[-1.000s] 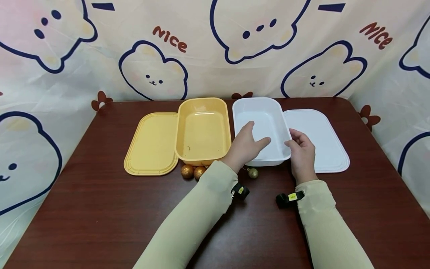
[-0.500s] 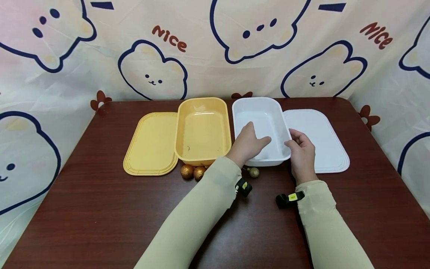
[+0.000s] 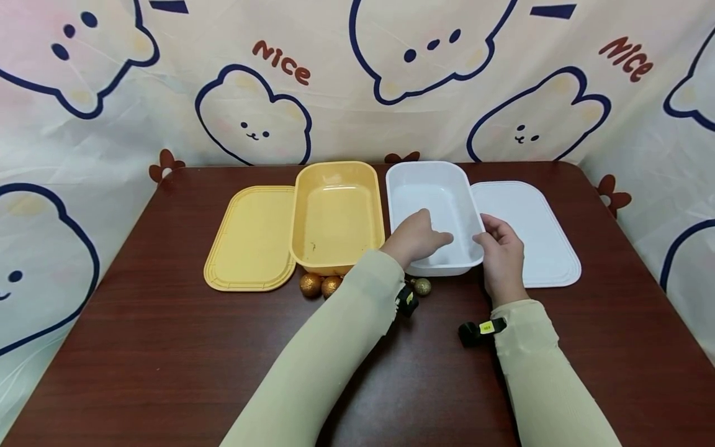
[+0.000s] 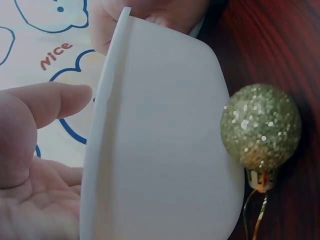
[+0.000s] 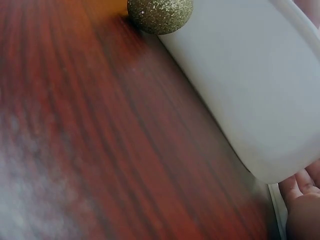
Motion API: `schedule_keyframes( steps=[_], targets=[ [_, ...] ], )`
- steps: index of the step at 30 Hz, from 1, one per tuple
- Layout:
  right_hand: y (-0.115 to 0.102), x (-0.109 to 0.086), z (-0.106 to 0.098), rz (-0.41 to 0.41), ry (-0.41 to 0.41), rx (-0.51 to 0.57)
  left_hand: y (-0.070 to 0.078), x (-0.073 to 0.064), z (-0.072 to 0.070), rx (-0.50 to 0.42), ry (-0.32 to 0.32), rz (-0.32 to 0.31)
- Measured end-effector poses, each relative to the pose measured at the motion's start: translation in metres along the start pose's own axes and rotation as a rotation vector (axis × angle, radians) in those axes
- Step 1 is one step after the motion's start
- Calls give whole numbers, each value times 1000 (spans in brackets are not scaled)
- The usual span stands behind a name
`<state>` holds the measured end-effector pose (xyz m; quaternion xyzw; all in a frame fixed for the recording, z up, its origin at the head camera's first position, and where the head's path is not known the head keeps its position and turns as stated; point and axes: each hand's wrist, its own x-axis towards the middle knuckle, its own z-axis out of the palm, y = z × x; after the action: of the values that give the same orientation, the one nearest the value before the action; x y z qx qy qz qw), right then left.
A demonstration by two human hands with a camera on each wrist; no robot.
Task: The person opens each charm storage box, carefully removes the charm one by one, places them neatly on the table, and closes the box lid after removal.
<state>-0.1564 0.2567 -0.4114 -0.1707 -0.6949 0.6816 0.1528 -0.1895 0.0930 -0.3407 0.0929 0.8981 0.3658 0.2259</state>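
My left hand is over the white plastic box, with the thumb stretched out to the right and the fingers angled down into it. In the left wrist view, the thumb stands apart from the rim, and nothing shows in the grasp. The right hand pinches the box's right side near the front corner, thumb at the rim and fingers outside. A glittery green-gold bauble with a string loop lies on the table against the box's front wall.
Left of the white box stands a yellow box, with a yellow lid beside it. Two copper glitter baubles lie before it, the second partly behind the left sleeve. A white lid lies at the right. A printed cloth hangs behind the table.
My left hand has shifted slightly right and toward me over the white box, its fingers pointing lower. The right hand keeps its place at the rim.
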Motion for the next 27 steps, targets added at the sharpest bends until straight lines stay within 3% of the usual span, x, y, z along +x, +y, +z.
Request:
schedule_keyframes(
  steps=[9, 16, 27],
  targets=[
    [1, 1, 1, -8, 3, 15, 1, 4, -1, 43, -26, -2],
    [-1, 1, 0, -10, -1, 7, -2, 1, 0, 16, 22, 85],
    [1, 2, 1, 1, 8, 22, -10, -11, 2, -143, 135, 218]
  ],
)
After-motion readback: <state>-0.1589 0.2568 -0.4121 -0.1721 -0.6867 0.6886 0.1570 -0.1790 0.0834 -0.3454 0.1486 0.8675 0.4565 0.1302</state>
